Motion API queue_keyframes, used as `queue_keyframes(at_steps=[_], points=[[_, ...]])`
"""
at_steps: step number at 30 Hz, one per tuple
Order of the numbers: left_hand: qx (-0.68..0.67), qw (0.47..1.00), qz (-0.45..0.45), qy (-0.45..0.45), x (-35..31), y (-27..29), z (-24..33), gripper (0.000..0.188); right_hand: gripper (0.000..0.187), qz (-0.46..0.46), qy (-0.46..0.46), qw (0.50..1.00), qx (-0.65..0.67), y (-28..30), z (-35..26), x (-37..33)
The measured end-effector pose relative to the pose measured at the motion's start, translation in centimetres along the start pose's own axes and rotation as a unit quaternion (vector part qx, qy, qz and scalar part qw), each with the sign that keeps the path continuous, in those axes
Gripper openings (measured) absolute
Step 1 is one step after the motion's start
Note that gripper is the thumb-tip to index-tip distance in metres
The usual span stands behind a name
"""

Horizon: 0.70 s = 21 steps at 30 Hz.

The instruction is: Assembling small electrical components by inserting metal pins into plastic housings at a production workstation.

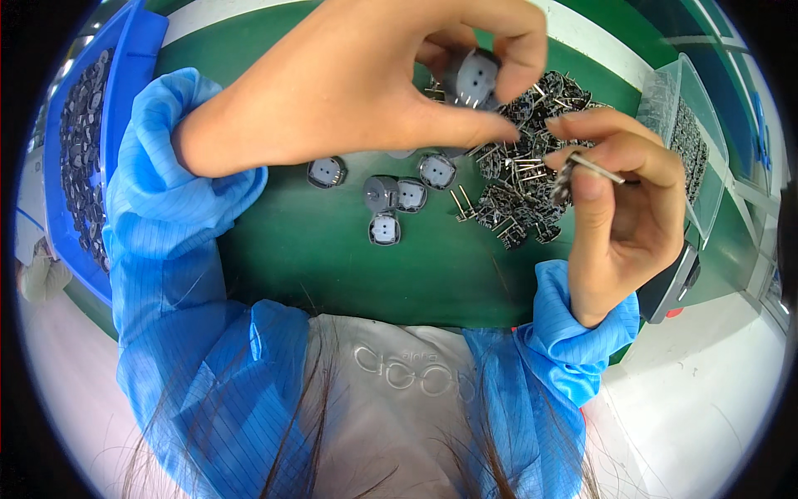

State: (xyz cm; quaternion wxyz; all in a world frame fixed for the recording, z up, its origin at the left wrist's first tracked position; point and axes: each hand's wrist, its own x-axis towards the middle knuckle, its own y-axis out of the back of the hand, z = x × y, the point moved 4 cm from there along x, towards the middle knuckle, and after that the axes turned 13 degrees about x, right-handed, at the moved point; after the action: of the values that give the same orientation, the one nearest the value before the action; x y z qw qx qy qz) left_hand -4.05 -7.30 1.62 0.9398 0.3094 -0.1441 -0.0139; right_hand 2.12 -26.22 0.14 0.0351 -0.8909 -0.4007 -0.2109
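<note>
My left hand [349, 96] reaches across the far middle of the table, its fingers curled round a small grey plastic housing [475, 79] with a pale, slotted face. To the right, my right hand [628, 195] pinches a small dark circuit board with metal pins [567, 179] between thumb and fingers. Board and housing are apart. Between and behind the hands lies a heap of similar pinned boards [519, 187]. Several more grey housings [437, 171] rest on the green mat below my left hand, some touching each other.
At the left stands a blue bin [137, 71] holding many dark parts. A clear plastic bin [711, 141] with small dark parts is at the far right. Below it, a dark flat object [669, 287] sits by the table's right edge. The green mat [416, 279] covers the worktop.
</note>
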Motion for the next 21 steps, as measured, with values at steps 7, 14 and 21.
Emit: queue_keyframes(at_steps=[7, 14, 21], points=[[-0.180, 0.983, -0.023, 0.024, -1.6, -1.7, -1.7, 0.037, 0.015, -0.041, 0.089, 0.991, -0.091, -0.8, -0.2, 0.2], [-0.239, 0.967, -0.053, 0.065, -1.3, -2.9, -2.5, 0.034, 0.018, 0.027, 0.094, 0.979, -0.180, -0.9, -0.3, 0.0], [-0.193, 0.979, -0.043, 0.053, -1.7, -3.0, -3.0, 0.029, 0.021, 0.090, 0.099, 0.961, -0.241, -2.1, -0.7, -0.3]])
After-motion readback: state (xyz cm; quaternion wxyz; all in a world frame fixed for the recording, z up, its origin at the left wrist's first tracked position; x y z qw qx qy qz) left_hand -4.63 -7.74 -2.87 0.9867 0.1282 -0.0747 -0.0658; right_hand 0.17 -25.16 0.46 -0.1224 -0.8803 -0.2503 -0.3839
